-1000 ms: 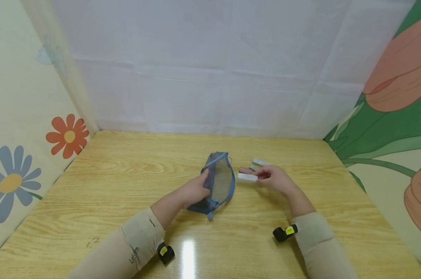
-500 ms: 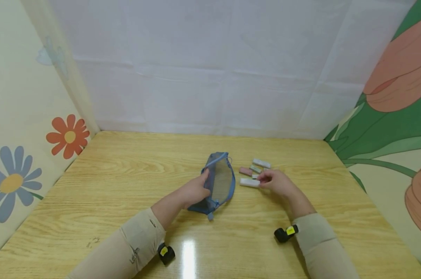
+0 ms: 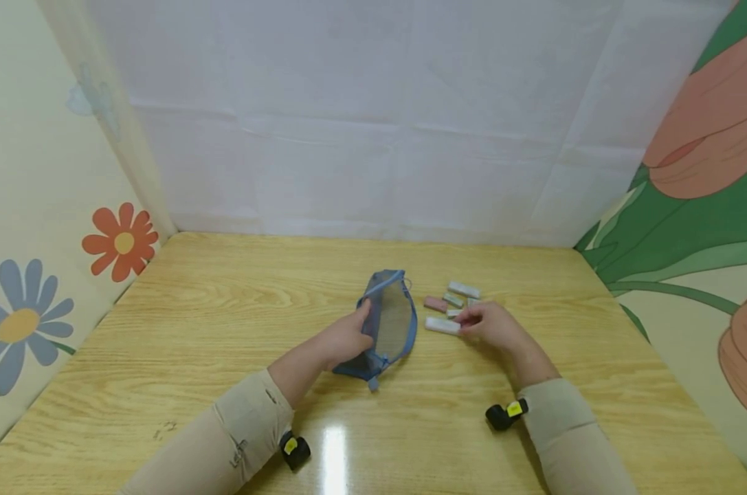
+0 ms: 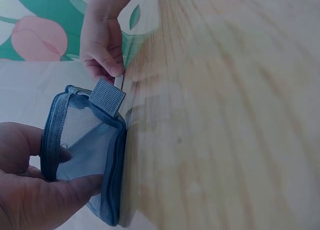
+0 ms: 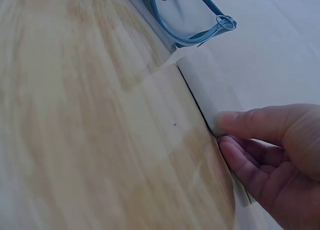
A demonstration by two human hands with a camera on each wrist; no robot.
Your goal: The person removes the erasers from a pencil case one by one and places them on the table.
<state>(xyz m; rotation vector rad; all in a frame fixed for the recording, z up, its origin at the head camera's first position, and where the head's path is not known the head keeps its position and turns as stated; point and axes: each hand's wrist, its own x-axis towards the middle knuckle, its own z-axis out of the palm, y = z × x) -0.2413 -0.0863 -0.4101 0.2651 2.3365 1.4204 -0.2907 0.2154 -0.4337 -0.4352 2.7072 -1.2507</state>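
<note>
A blue mesh zipper pouch lies on its side at mid-table, its mouth open to the right. My left hand grips it by the edge of the mouth, with finger and thumb tips reaching inside in the left wrist view. To the right of the pouch, my right hand pinches the right end of a long white block, eraser-like in shape, low at the tabletop. The right wrist view shows the thumb on top of the white block and the curled fingers at its side.
Just behind the held block lie several small blocks: a pink one, a green one and a long white one. The wooden table meets a white sheet at the back and flower-printed panels on both sides.
My right hand has come down and slightly toward the front edge with the white block, uncovering more of the small blocks behind it. My left hand and the pouch stay put.
</note>
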